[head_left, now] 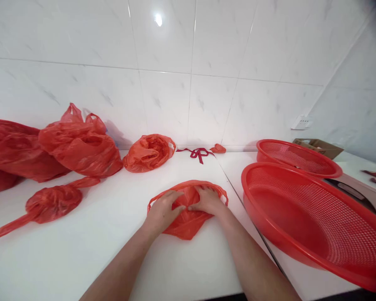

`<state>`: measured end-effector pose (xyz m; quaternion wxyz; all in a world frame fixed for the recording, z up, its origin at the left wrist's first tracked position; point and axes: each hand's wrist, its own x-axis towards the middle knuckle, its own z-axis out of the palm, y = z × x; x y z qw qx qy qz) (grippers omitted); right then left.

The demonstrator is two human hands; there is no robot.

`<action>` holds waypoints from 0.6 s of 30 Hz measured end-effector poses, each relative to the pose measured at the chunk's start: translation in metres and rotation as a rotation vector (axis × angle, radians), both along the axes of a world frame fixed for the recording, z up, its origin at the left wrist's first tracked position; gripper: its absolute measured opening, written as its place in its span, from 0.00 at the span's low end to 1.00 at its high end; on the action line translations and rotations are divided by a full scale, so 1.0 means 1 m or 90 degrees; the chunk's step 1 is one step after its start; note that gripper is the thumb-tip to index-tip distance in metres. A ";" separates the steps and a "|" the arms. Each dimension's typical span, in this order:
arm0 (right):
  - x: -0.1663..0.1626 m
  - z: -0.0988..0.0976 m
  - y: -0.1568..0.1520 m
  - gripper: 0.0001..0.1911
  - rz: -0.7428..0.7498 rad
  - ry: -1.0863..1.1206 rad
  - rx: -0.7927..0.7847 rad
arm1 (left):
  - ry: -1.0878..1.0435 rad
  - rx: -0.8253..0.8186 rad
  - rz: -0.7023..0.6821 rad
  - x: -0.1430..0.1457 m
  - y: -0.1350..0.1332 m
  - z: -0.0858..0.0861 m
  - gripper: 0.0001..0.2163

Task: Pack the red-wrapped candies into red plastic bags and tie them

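Note:
A red plastic bag lies spread on the white table in front of me, its mouth opened wide and its handle loops at either side. My left hand rests on the left part of the bag, fingers stretched and thumb apart from them. From the right, my right hand reaches into the bag's mouth, its fingers also spread. Both thumbs point toward each other over the middle of the bag, nearly touching. Some fingertips are lost against the red plastic.
Left stand filled red bags, a knotted red bag and a crumpled red bag. A dark red ribbon lies by the wall. Right are a large red basket, another red basket and a cardboard box.

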<state>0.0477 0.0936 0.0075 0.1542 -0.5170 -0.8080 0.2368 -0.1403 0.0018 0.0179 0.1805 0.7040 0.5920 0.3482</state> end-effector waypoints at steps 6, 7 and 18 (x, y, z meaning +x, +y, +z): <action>0.001 0.012 -0.008 0.55 0.095 -0.122 -0.080 | 0.222 -0.037 0.170 -0.022 0.012 -0.005 0.34; 0.002 0.012 -0.009 0.54 0.100 -0.115 -0.080 | 0.239 -0.057 0.180 -0.024 0.012 -0.007 0.35; -0.011 0.021 -0.021 0.15 -0.070 0.062 0.178 | 0.211 0.010 0.216 -0.022 0.016 -0.016 0.25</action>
